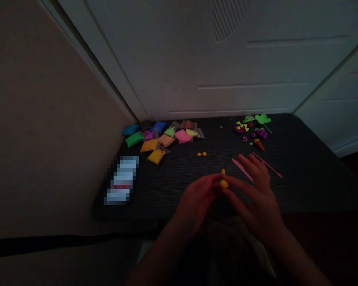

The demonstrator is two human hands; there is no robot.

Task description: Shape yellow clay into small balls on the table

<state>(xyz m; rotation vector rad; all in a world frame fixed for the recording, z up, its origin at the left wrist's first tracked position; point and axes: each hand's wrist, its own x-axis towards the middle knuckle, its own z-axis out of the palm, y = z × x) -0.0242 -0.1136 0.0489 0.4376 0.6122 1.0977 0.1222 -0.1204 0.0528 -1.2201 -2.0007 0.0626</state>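
Above the table's near edge, both hands come together at a small lump of yellow modelling clay (pixel 224 184). The thumb and forefinger of my right hand (pixel 258 198) pinch it, while the other fingers are raised and apart. My left hand (pixel 195 200) is closed at the same clay, its fingertips partly hidden. A small yellow bit (pixel 223 171) shows just beyond the fingertips; whether it joins the lump I cannot tell. Farther back on the table lie two little yellow clay balls (pixel 202 154). A pink clay knife (pixel 241 170) and a thin pink tool (pixel 267 164) lie beside my right hand.
Several bags of coloured clay (pixel 157 156) lie at the back left of the dark table (pixel 167 190). A phone with a blurred screen (pixel 122 180) is at the left edge. Finished clay pieces, including a green clover (pixel 263 119) and purple grapes (pixel 261 134), sit at the back right.
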